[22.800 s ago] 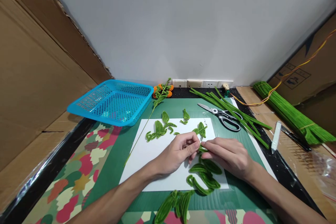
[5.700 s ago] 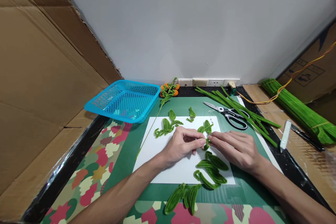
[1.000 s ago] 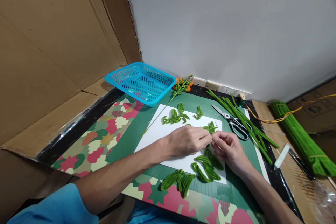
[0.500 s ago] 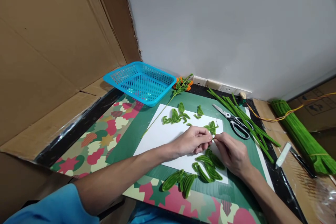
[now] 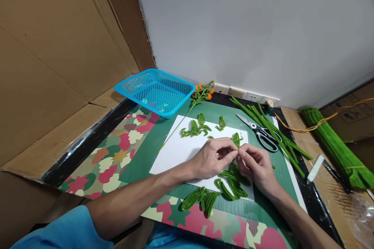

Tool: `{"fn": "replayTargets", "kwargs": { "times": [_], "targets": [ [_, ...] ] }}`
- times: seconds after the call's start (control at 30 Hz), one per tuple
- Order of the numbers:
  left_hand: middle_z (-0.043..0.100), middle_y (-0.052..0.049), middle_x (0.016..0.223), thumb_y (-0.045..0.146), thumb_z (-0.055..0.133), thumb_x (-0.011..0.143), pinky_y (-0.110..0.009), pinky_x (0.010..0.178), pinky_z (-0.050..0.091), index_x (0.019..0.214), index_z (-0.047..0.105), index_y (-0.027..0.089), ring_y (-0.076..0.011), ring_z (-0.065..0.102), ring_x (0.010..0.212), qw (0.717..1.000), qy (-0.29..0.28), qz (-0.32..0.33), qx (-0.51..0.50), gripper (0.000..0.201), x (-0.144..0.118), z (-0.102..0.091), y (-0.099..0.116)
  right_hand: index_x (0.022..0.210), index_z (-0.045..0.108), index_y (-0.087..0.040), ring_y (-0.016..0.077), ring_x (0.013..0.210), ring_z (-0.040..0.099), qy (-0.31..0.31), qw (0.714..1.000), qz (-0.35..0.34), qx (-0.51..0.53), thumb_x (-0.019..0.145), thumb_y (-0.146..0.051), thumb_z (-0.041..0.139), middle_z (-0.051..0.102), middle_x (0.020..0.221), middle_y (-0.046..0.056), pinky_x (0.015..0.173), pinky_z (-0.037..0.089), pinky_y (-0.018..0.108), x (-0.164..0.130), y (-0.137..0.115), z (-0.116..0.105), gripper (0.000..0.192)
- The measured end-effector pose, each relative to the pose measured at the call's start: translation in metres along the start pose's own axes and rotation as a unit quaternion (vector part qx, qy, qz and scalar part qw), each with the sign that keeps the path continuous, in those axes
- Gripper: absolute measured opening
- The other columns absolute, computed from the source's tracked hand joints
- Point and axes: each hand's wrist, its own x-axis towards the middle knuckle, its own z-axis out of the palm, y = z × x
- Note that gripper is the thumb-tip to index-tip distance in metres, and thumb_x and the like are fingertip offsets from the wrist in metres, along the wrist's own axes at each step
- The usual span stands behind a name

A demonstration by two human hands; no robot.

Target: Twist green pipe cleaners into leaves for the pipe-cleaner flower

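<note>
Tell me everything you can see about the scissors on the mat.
The scissors lie flat on the green mat, right of the white paper. Silver blades, slightly parted, point toward the far wall; black handles with grey lining face the person. Loose green pipe cleaners lie against their right side. Neither hand touches them.

Craft desk – pipe cleaners [image 5: 336,146], scissors [image 5: 260,132], cardboard walls [image 5: 58,46].

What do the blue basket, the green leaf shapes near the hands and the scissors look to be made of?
Blue basket: moulded plastic, slightly glossy, perforated mesh walls. Green leaf shapes: apparently pipe cleaner, fuzzy matte pile bent into loops. Scissors: shiny metal blades, black handles, probably plastic.
</note>
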Motion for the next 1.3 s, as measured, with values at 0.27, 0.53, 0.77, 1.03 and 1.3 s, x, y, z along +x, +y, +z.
{"fn": "replayTargets", "kwargs": {
  "times": [0.27,0.53,0.77,1.03,1.3],
  "targets": [
    [0.062,-0.004,0.073,0.011,0.049,0.105,-0.03,0.057,0.042,0.089,0.066,0.018,-0.0166,0.055,0.064,0.843,-0.052,0.368,0.389,0.024,0.012,-0.021,-0.011,0.074,0.058,-0.018,0.003,0.042,0.014,-0.039,0.98,0.128,0.148,0.087,-0.048,0.081,0.038,0.052,-0.01,0.036,0.013,0.017,0.006,-0.007,0.001,0.04],
    [0.066,-0.002,0.085,0.037,0.059,0.104,-0.025,0.065,0.045,0.099,0.071,0.016,-0.0134,0.057,0.072,0.998,-0.018,-0.052,-0.019,0.025,0.002,-0.003,0.002,0.089,0.066,-0.019,0.0119,0.058,0.047,0.039,0.936,-0.187,-0.297,0.106,-0.033,0.057,0.055,0.07,-0.001,0.053,0.038,0.024,-0.003,-0.01,-0.008,0.024],
    [0.053,0.003,0.068,0.053,0.067,0.096,-0.021,0.053,0.033,0.086,0.06,0.016,-0.0093,0.046,0.058,0.938,-0.058,-0.202,-0.275,0.039,0.005,0.004,-0.001,0.102,0.062,-0.019,0.0129,0.061,0.05,0.013,0.815,-0.354,-0.459,0.104,-0.011,0.05,0.057,0.077,0.0,0.058,0.04,0.025,0.0,-0.003,-0.015,0.014],
    [0.06,0.0,0.082,0.029,0.058,0.103,-0.026,0.067,0.041,0.093,0.065,0.017,-0.0134,0.052,0.072,0.998,-0.041,-0.033,-0.013,0.018,0.0,-0.005,0.002,0.083,0.061,-0.019,0.0092,0.052,0.033,-0.027,0.984,-0.083,-0.156,0.105,-0.042,0.06,0.043,0.063,-0.005,0.047,0.028,0.023,0.001,-0.005,-0.007,0.031],
    [0.061,-0.004,0.078,0.008,0.051,0.099,-0.031,0.066,0.044,0.088,0.06,0.017,-0.0176,0.055,0.071,0.94,-0.077,0.228,0.243,0.017,0.001,-0.014,-0.013,0.08,0.065,-0.016,0.0068,0.045,0.031,-0.051,0.998,-0.005,-0.036,0.098,-0.049,0.07,0.041,0.056,-0.006,0.041,0.026,0.02,0.006,0.005,-0.009,0.038]
  ]
}}
